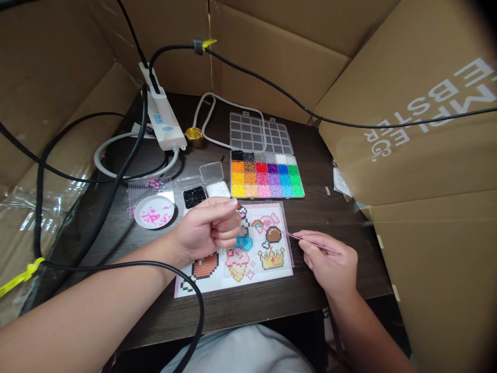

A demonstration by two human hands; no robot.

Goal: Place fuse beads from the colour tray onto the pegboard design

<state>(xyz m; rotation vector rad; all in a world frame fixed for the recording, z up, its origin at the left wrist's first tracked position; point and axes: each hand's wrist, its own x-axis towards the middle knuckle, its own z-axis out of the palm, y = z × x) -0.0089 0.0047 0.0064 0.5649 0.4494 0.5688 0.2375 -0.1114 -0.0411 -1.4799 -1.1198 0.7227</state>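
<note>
My right hand (330, 261) pinches a pair of thin pink tweezers (316, 244), whose tip points left at the brown round bead figure on the pattern sheet (289, 264). Clear pegboard (254, 280) lies over this sheet, which shows pixel pictures such as an ice cream and a crown. Above the sheet's upper left part, my left hand (212, 225) is closed in a fist with the thumb on top; its curled fingers hide whatever may be inside. Behind it are a small box of black beads (194, 197) and a box of white beads (218, 189).
A sorted bead case (267, 175) lies with its lid open at the back. At left, a white dish (154, 211) holds pink beads beside another pegboard (166, 185). A power strip (165, 122), a gold cup (193, 136) and black cables (264, 77) surround the table; cardboard walls (435, 233) enclose it.
</note>
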